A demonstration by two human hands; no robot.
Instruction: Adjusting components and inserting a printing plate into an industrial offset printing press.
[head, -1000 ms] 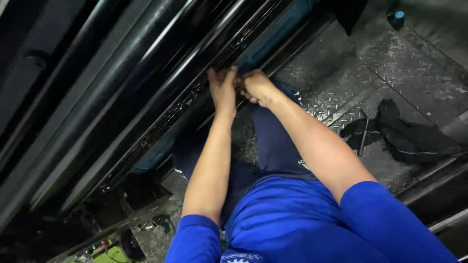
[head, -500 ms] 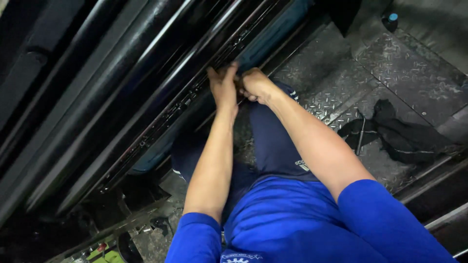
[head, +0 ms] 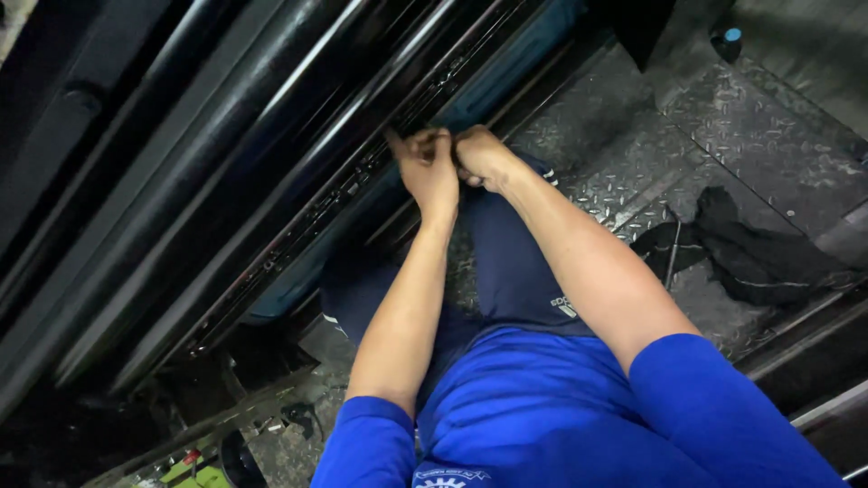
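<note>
hands: left hand [head: 430,167] and right hand [head: 479,155] pressed together at dark rail [head: 362,172] | grip: tight on something small, hidden | progress: unclear, mid-work

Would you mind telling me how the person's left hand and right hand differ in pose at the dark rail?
The left hand lies with its back to the camera, fingers stretched up to the dark rail; the right hand is curled into a fist. The left hand sits nearer the rail; the right hand sits just beside it, over the checker-plate floor. Both are bare, pressed together, on straight arms in blue sleeves.
</note>
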